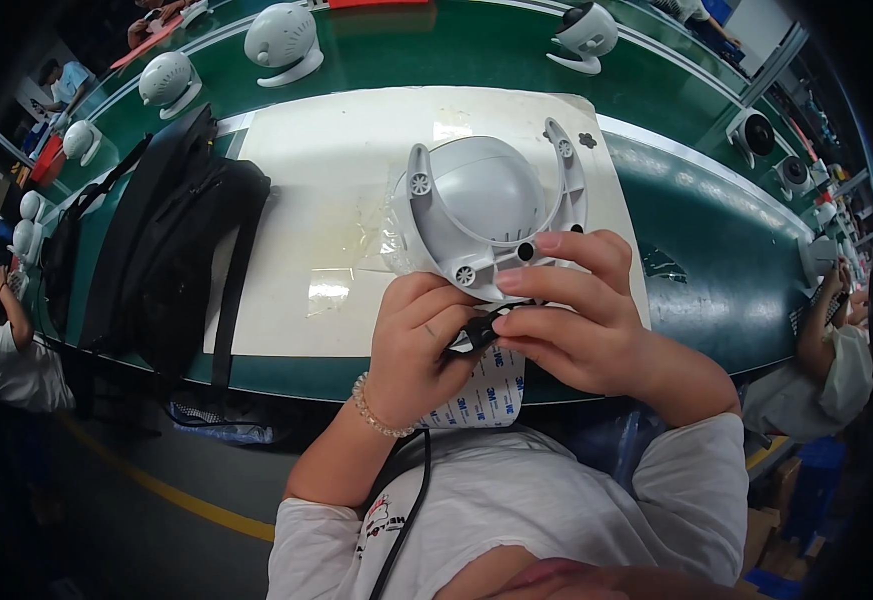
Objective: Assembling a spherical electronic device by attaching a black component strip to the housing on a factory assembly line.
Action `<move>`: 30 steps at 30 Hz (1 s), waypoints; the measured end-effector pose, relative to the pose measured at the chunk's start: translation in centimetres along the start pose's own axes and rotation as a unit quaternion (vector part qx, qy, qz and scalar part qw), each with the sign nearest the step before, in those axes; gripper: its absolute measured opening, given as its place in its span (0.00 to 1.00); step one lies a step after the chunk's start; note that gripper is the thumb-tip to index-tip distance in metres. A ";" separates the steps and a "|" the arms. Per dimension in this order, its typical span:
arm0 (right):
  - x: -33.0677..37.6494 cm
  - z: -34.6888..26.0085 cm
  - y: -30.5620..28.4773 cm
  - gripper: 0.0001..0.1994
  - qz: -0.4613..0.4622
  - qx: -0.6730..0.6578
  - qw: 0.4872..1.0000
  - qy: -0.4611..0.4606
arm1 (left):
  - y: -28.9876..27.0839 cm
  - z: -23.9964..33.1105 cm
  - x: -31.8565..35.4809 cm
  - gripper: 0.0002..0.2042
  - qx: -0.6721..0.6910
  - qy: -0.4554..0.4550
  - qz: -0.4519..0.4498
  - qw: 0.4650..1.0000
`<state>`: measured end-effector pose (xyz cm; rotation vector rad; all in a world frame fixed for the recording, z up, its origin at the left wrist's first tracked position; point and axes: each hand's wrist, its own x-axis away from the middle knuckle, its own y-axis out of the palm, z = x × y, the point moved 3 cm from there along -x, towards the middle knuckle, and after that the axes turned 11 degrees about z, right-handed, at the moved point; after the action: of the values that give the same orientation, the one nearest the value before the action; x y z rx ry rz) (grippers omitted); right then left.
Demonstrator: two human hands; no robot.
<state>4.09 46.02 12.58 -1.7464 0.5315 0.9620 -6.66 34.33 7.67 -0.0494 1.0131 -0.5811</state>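
Note:
A white, rounded device (485, 187) lies on the pale mat in front of me, its curved white stand (437, 225) turned underside up with round recesses and small dark feet. At its near edge my left hand (415, 345) is closed, pinching a small black piece (472, 335) whose exact kind I cannot make out. My right hand (587, 315) has its thumb and a fingertip closed at the same black piece. Its upper fingers rest against the stand's rim. Below the hands hangs a white sheet (487, 392) with blue print, partly covered by my left hand.
A black bag (172, 250) with straps lies on the mat's left. The pale mat (287, 190) covers part of a green bench (727, 260). Several white round devices, one of them here (285, 42), stand along the far line. A black cable (412, 530) runs down my shirt. People sit on both sides.

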 end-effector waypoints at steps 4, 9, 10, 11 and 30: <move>-0.6 0.0 -0.3 0.09 -0.016 -0.030 0.998 0.057 | 0.0 0.4 -0.3 0.14 -0.030 0.018 -0.016 0.999; 0.4 0.1 0.0 0.09 0.001 -0.035 0.999 -0.016 | -0.2 0.3 -0.3 0.13 -0.015 0.017 -0.023 0.999; 0.7 0.1 -0.2 0.13 0.019 -0.040 0.999 -0.025 | -0.2 0.2 -0.3 0.13 0.004 0.007 -0.015 1.000; 0.9 0.2 0.2 0.13 0.019 -0.042 0.999 -0.025 | -0.1 0.2 -0.3 0.13 0.002 0.006 -0.015 1.000; -0.6 -1.3 1.2 0.22 0.055 -0.259 0.963 -0.054 | -0.7 0.0 -0.3 0.12 0.006 -0.001 -0.046 0.999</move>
<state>3.36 44.33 12.61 -2.1246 0.3242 1.3565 -7.06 33.91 8.17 -0.0873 1.0092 -0.6715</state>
